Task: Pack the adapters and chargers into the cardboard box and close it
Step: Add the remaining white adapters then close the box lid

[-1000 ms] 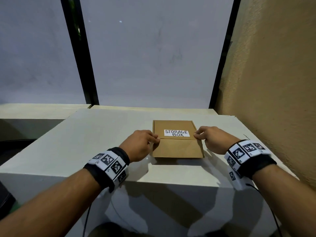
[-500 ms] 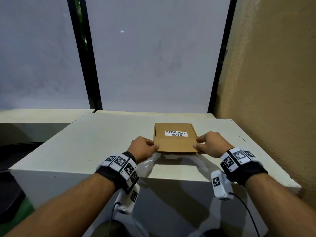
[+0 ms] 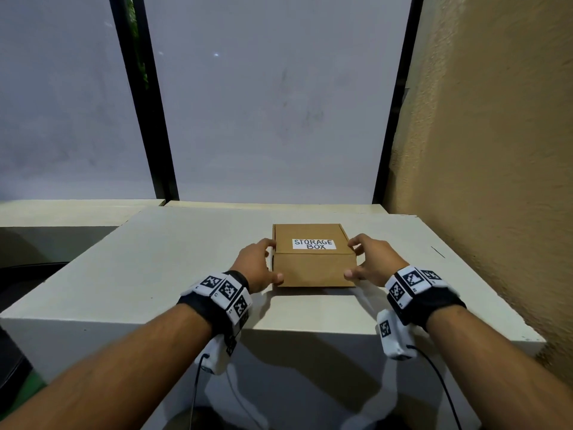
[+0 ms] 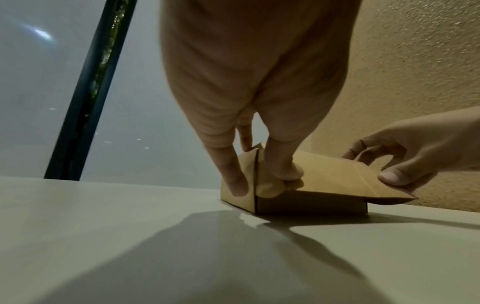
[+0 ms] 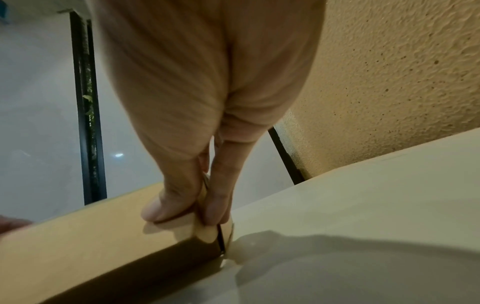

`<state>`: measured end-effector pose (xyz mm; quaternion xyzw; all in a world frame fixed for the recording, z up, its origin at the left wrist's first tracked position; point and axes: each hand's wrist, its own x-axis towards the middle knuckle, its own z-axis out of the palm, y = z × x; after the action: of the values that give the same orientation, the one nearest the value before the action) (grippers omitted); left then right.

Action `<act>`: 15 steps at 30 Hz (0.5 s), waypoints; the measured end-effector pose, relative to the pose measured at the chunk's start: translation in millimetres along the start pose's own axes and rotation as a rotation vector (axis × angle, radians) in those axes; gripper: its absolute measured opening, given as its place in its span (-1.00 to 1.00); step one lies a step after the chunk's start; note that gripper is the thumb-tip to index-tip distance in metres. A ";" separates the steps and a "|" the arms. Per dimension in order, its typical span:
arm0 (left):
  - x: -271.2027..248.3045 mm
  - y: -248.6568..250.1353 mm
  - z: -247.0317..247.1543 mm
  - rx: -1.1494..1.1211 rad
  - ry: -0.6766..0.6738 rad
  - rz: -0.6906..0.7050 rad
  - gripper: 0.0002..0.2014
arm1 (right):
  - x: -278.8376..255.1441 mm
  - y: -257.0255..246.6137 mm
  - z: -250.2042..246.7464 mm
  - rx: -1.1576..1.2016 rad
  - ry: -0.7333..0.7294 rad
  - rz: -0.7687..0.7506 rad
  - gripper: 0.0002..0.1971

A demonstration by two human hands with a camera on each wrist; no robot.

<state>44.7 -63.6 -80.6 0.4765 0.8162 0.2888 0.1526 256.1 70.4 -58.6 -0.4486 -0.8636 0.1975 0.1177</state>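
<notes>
A brown cardboard box (image 3: 313, 268) with a white "STORAGE BOX" label (image 3: 313, 243) sits on the white table (image 3: 155, 274), lid down. My left hand (image 3: 259, 268) pinches its near left corner, thumb on the front flap and a finger on the side wall. My right hand (image 3: 372, 262) pinches the near right corner the same way. In the left wrist view the box (image 4: 324, 176) shows its front flap standing slightly off the front wall under my left hand (image 4: 259, 185) and right hand (image 4: 405, 164). The right wrist view shows my right hand (image 5: 187, 211) on the box (image 5: 91, 242). No adapters or chargers show.
A textured tan wall (image 3: 496, 150) runs close along the table's right side. Frosted window panes with black frames (image 3: 155, 119) stand behind the table. The table's near edge (image 3: 310, 332) lies just under my wrists. A lower ledge (image 3: 62, 212) sits at the back left.
The lid's front flap has folded down over the box front. Both hands slid from the lid's side edges to the near corners.
</notes>
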 end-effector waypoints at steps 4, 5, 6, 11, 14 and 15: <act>6.4 2.3 -0.6 0.084 0.035 0.081 -0.14 | 10.9 -3.2 -2.0 -0.151 -0.099 -0.053 -0.26; 7.8 2.6 -1.0 0.101 0.028 0.107 -0.11 | 13.7 -4.4 -4.2 -0.230 -0.108 -0.086 -0.26; 9.6 3.5 -1.8 0.133 0.016 0.144 -0.10 | 16.4 -5.9 -7.2 -0.294 -0.117 -0.117 -0.26; 20.8 9.6 -15.1 0.322 -0.024 0.244 -0.22 | 30.2 -16.0 -20.0 -0.521 -0.197 -0.172 -0.32; 30.3 13.1 -20.0 0.357 -0.036 0.263 -0.24 | 39.9 -17.8 -20.6 -0.616 -0.206 -0.251 -0.35; 34.0 13.6 -19.0 0.377 -0.039 0.277 -0.27 | 42.1 -18.4 -20.0 -0.650 -0.215 -0.270 -0.36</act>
<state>27.1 -35.2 -56.4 0.6093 0.7796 0.1403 0.0355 226.4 100.2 -31.4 -0.3214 -0.9401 -0.0582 -0.0975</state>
